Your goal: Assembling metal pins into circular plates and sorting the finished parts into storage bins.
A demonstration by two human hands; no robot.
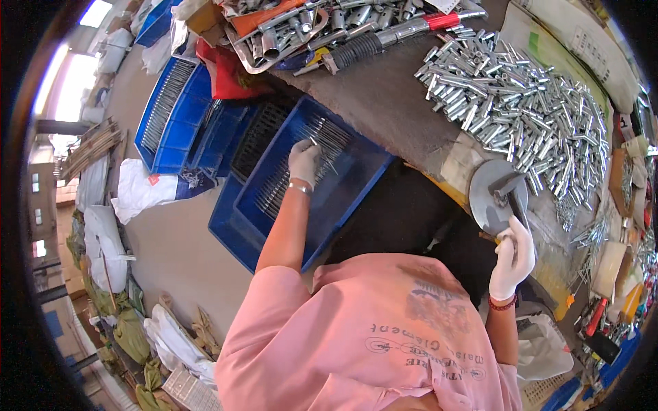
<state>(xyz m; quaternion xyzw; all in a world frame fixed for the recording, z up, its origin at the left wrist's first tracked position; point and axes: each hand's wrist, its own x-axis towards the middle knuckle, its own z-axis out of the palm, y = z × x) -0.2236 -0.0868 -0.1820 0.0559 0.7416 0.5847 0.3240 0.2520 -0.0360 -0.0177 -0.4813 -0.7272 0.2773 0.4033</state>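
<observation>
My left hand [305, 163], in a white glove, reaches into a blue plastic crate [356, 198] at the centre. Its fingers are closed at a thin metal rod [332, 163], above rows of similar metal rods [273, 195] lying in the crate. On the right, my right hand [514, 257], also gloved in white, has its fingers curled around the lower end of a dark lever [515, 204]. That lever stands over a round grey disc [483, 202] at the bench edge. The palm side of my right hand is partly hidden.
A large heap of short shiny metal tubes [514, 103] covers the bench [384, 89] at the far right. A tray of metal sockets [271, 44] and a tool with a red grip [442, 20] lie at the back. More blue crates [164, 116] stand on the left.
</observation>
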